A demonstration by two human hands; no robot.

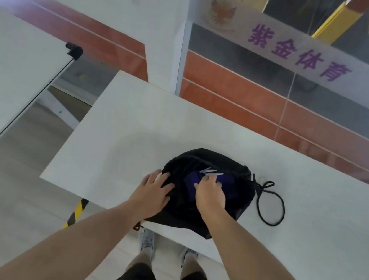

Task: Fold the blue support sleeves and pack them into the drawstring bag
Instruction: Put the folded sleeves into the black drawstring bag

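A black drawstring bag [234, 171] lies open on the white table [132, 132], near its front edge. Inside its mouth lies a folded blue support sleeve [193, 180] with pale stripes at its far end. My left hand [152, 194] grips the bag's left rim and holds the mouth open. My right hand [210, 191] reaches into the bag, fingers curled on the blue sleeve. The bag's black cord [271, 205] trails in a loop on the table to the right.
A second white tabletop [3, 79] with a black clamp stands to the left, a floor gap between. Behind the table run an orange-tiled wall and a glass panel with purple lettering [299, 54]. A yellow-black striped leg [75, 214] shows under the table's front edge.
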